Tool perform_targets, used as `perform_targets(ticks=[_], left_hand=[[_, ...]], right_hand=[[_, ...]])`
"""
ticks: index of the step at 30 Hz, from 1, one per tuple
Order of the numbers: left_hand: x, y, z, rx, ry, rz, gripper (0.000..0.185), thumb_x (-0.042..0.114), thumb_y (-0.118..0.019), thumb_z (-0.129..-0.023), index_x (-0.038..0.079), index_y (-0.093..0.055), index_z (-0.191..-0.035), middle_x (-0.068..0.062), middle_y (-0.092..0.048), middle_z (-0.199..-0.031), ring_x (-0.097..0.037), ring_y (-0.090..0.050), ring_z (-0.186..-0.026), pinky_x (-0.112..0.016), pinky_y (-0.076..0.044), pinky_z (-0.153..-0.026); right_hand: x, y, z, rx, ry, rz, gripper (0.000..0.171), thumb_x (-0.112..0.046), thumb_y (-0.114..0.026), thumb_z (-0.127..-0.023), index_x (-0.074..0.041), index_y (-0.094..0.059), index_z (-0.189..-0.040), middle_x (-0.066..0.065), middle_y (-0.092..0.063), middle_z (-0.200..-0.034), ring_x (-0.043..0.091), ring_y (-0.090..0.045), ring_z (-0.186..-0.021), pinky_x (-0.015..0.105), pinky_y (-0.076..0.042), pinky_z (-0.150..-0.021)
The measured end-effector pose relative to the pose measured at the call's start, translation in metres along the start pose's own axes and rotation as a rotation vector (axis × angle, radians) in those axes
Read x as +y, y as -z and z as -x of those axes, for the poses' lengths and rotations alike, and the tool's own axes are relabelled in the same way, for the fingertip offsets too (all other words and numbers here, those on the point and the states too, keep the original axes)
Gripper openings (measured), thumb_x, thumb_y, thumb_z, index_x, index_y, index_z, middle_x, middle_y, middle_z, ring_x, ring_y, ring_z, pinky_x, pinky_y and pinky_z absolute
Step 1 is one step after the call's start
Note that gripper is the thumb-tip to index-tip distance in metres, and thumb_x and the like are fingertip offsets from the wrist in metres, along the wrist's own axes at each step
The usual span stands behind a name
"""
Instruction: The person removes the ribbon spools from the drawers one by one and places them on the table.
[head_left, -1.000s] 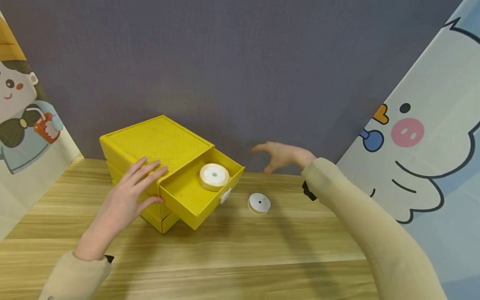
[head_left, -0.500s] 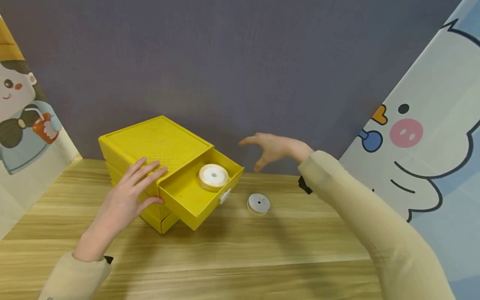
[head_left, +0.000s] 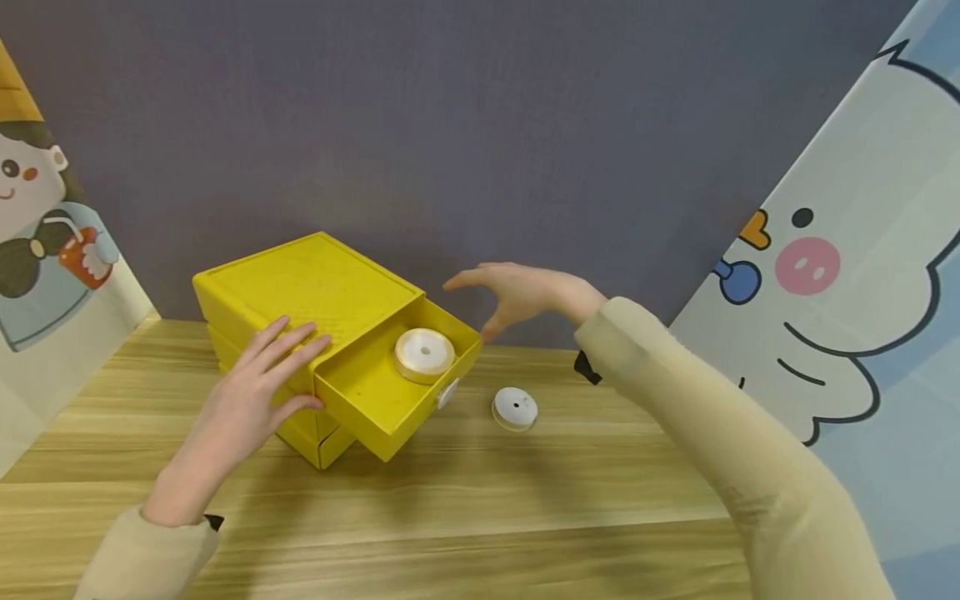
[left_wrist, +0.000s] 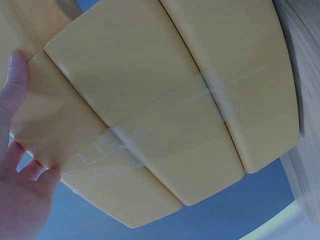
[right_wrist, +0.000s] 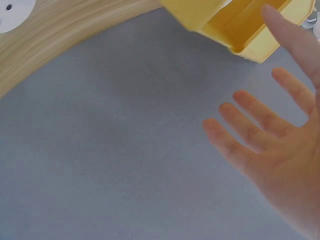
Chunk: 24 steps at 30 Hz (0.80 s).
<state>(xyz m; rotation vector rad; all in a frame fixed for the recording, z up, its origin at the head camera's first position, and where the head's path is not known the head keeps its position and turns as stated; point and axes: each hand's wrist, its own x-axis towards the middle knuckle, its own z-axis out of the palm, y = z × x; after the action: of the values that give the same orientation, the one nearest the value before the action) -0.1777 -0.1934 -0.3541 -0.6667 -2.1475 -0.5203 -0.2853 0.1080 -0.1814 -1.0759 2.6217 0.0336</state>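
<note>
A yellow drawer box (head_left: 311,287) stands at left centre in the head view, its top drawer (head_left: 367,396) pulled out. Inside that drawer lies a cream-edged white ribbon spool (head_left: 424,356). My left hand (head_left: 243,387) rests on the box's near upper edge, fingers spread over the top and thumb near the front corner. In the left wrist view, clear tape (left_wrist: 120,142) crosses the box's side. My right hand (head_left: 521,292) hovers just right of the drawer, fingers extended, holding nothing. Below it, a second white spool (head_left: 515,407) lies flat on the table.
The wood-patterned table (head_left: 450,533) runs back to a dark grey-blue wall (head_left: 480,150). Printed cartoon panels stand at the left (head_left: 45,242) and right (head_left: 840,292). A white knob (head_left: 447,393) sticks out from the drawer front.
My right hand has moved left, closer to the open drawer. My left hand stays on the box, and both spools remain in place.
</note>
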Motion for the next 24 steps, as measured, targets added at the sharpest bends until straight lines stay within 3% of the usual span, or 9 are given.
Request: perform_targets(ticks=[13,19,24], left_hand=[[-0.001,0.001,0.0,0.005,-0.003,-0.014,0.069,0.06,-0.039,-0.083,0.015,-0.057,-0.132,-0.012,-0.055,-0.138,-0.038,-0.042,-0.133,-0.052,-0.058,-0.078],[-0.002,0.0,0.0,0.002,-0.003,-0.015,0.068,0.059,-0.039,-0.082,0.017,-0.057,-0.133,-0.011,-0.055,-0.138,-0.038,-0.042,-0.134,-0.052,-0.058,-0.075],[-0.002,-0.001,0.0,0.004,-0.005,-0.009,0.068,0.059,-0.039,-0.082,0.016,-0.058,-0.132,-0.012,-0.055,-0.137,-0.038,-0.043,-0.133,-0.054,-0.057,-0.079]], right_hand=[[-0.026,-0.004,-0.023,-0.031,0.089,0.025,0.077,-0.024,-0.078,-0.079,-0.019,-0.04,-0.146,0.006,-0.04,-0.151,0.026,-0.037,-0.138,0.042,-0.036,-0.116],[-0.036,-0.011,-0.035,-0.062,0.08,0.004,0.067,-0.021,-0.075,-0.082,-0.016,-0.047,-0.142,0.005,-0.043,-0.148,0.023,-0.038,-0.138,0.039,-0.036,-0.117],[-0.041,-0.019,-0.045,-0.117,0.071,-0.012,0.071,-0.02,-0.075,-0.082,-0.015,-0.042,-0.145,0.002,-0.04,-0.152,0.022,-0.035,-0.141,0.037,-0.033,-0.119]])
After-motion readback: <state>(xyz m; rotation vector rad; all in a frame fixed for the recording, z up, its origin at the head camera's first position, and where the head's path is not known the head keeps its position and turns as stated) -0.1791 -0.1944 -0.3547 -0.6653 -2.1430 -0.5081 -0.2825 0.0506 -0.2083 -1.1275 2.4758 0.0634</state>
